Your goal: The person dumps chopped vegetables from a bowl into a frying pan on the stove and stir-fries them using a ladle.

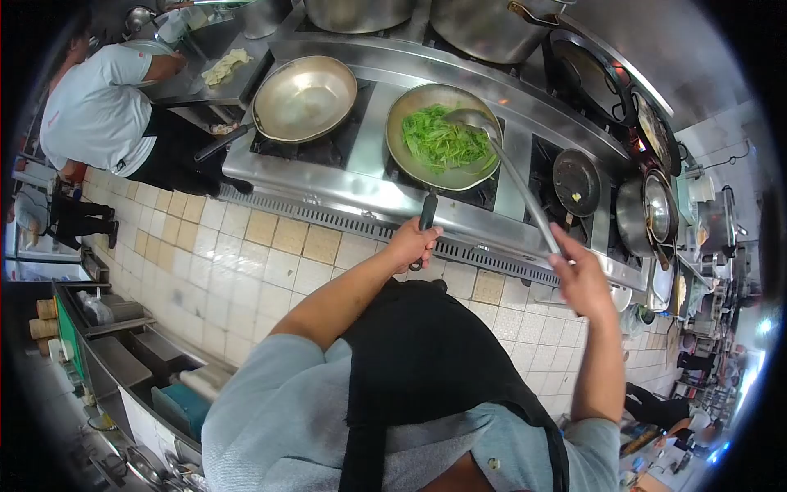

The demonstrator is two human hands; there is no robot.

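Observation:
My left hand [412, 244] is closed around the black handle of a frying pan [399, 164] that sits on a stove burner. Chopped leafy greens [447, 143] lie heaped in the middle of this pan. In my right hand [580, 275] is the long metal handle of a ladle [525, 189]. The ladle's bowl rests at the upper right of the greens, touching them, partly hidden by its own angle. A second, larger frying pan [305, 98] stands on the burner to the left, with its handle pointing down and left.
A small dark pan [576, 182] sits on a burner at the right. Big pots [492, 33] stand along the back. More pans and a metal pot [635, 217] crowd the right end. A co-worker in a white shirt [98, 107] stands at the left by a counter with a cloth [225, 67].

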